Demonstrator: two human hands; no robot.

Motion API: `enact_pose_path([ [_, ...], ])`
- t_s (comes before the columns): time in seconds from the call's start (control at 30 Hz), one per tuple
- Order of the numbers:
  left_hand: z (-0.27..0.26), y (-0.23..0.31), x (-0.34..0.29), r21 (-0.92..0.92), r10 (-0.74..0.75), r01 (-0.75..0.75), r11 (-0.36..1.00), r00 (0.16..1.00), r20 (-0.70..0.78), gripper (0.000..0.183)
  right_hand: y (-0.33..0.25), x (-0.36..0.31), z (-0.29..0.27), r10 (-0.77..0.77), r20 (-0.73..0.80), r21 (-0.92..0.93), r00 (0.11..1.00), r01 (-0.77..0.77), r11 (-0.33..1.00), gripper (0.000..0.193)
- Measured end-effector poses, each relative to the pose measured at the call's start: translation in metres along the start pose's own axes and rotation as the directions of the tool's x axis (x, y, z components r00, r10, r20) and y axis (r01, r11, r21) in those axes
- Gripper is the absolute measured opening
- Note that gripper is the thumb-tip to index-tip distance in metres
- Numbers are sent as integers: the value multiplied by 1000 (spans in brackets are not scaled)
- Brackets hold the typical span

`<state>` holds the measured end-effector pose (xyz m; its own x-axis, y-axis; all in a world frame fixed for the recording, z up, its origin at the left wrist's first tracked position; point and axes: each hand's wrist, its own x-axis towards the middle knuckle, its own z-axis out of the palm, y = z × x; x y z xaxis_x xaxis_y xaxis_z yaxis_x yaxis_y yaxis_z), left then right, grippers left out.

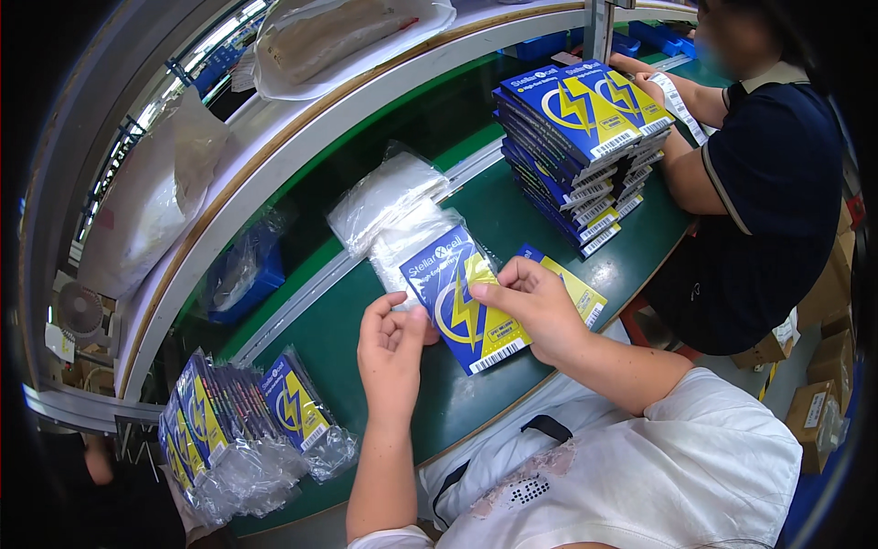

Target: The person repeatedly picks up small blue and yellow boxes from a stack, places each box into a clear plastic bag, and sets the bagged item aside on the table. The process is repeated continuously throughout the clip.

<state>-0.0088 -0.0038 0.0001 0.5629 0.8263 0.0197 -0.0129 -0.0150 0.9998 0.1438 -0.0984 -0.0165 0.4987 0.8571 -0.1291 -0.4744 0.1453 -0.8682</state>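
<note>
Between my hands is a flat blue-and-yellow battery pack (462, 306) with a lightning bolt and a barcode strip. My right hand (541, 309) pinches its right side, thumb on the front face. At its left edge is my left hand (389, 343), fingers loosely curled and thumb apart from the index finger. I cannot tell whether that hand touches the pack. Just behind lie clear plastic bags (389, 206) in a pile. Another blue-and-yellow pack (574, 288) lies on the green table, partly behind my right hand.
A tall stack of the same packs (585, 137) stands at the back right, near a co-worker (768, 174) holding a white strip. Bagged packs (229, 421) form a row at the lower left. A metal rail (293, 311) and blue bin (245, 274) lie below the shelf (238, 169).
</note>
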Motion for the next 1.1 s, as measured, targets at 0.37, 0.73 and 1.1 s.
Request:
enact_pose_path([
  [0.37,25,21,-19,-603,-114,91,793,994,1,28,-46,-18,-1,-94,488,-540,868,385,748,90],
  [0.73,34,25,-53,-481,-308,544,687,818,485,55,-49,-49,9,-629,534,-307,565,823,479,37],
  [1.1,-49,18,-69,398,318,-138,907,844,-432,50,-40,-38,5,-312,683,-373,661,683,628,33],
])
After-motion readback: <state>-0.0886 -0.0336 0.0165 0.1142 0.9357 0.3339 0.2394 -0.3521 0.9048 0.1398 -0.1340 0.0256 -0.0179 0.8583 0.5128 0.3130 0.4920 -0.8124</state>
